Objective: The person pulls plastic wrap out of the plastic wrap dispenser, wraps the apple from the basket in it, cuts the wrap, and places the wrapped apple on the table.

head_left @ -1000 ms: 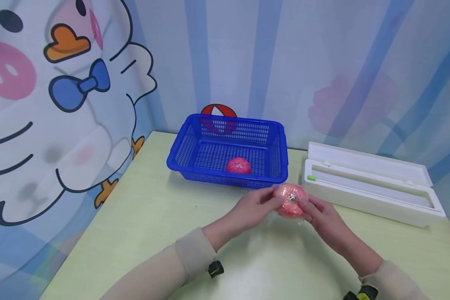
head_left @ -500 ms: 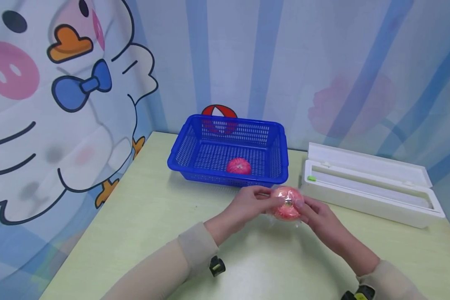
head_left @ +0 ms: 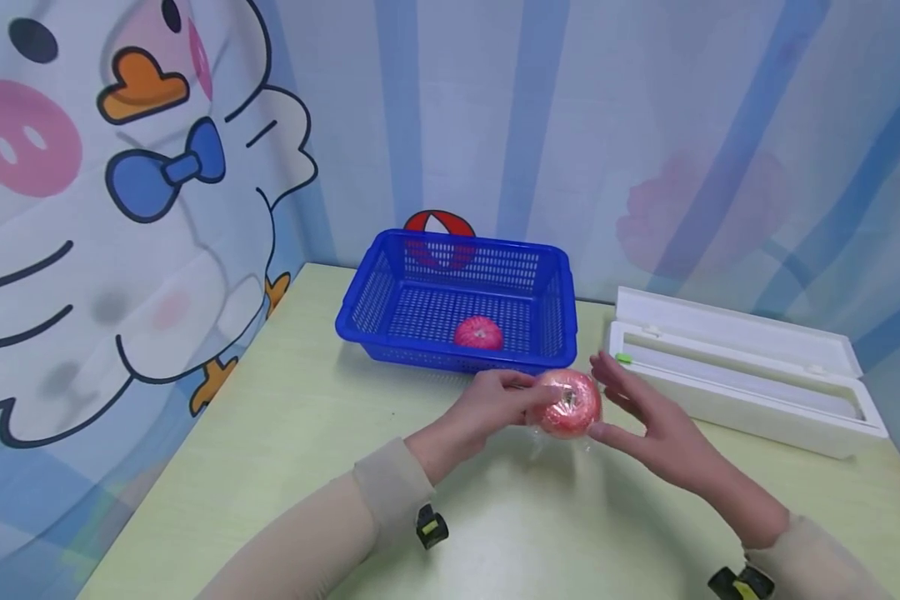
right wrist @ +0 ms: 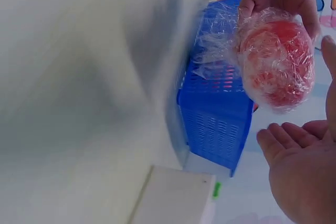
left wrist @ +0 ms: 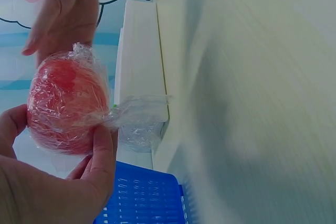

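Observation:
An apple (head_left: 570,405) wrapped in clear cling film is held up over the table by my left hand (head_left: 487,410), thumb on one side and fingers on the other. Loose film (left wrist: 139,121) trails from its underside in the left wrist view. To the right of the apple is my right hand (head_left: 656,429), fingers straight and spread from the thumb, with the thumb tip right at the film. In the right wrist view that hand's palm (right wrist: 304,177) faces the apple and grips nothing.
Behind the hands a blue plastic basket (head_left: 450,354) holds another red apple (head_left: 479,333). At right lies a long white cling film box (head_left: 742,408), lid raised, with a green slider (head_left: 624,358). A printed curtain (head_left: 465,108) hangs behind the pale table (head_left: 285,467).
My right hand has let go of the apple, its fingers opening away to the right. My left hand keeps hold, and the apple has shifted slightly left.

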`<state>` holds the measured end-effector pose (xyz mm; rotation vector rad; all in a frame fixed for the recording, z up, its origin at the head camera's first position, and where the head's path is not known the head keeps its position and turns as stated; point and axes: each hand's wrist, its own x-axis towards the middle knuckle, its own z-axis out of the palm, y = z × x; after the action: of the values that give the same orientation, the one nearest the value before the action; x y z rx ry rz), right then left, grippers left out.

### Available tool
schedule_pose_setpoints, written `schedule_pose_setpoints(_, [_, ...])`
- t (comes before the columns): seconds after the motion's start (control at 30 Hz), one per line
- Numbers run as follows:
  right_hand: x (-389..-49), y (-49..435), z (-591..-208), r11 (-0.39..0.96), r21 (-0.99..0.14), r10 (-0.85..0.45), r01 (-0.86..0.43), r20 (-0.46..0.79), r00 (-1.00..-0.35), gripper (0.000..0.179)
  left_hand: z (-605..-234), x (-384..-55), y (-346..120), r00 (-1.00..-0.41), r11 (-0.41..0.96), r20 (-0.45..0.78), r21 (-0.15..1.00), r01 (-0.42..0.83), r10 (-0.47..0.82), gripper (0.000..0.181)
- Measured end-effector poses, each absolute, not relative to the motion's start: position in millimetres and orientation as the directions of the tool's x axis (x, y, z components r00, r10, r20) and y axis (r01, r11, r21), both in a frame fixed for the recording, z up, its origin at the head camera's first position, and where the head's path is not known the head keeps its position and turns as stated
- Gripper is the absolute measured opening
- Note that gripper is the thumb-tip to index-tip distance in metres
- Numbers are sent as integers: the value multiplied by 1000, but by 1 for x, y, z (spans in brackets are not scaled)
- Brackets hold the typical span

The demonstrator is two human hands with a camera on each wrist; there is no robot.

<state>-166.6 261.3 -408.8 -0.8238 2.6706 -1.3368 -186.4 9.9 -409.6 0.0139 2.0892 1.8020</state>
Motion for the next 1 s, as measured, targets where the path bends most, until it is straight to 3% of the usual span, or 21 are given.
schedule_pose_setpoints(0.13, [-167,257,-406,533,-613,-520,-583,306,-798,98,-409,-187,8,-922,195,-282,952,-236,264,57])
schedule_pose_setpoints(0.3, [-171,250,-412,570,-514,-545,-641,348,-763,101,-406,-187,7,-918,198,-285,952,-235,277,56])
schedule_pose_setpoints(0.6, [-174,240,-416,577,-521,-515,-629,365,-776,95,-404,-188,6,-919,173,-272,958,-230,287,57])
schedule_pose_setpoints(0.87, [-181,240,-420,557,-511,-490,-654,433,-757,93,-410,-175,6,-969,196,-154,974,-116,191,56])
schedule_pose_setpoints(1.0, [-182,238,-420,571,-509,-478,-645,433,-764,93,-416,-167,11,-968,160,-141,981,-108,209,60])
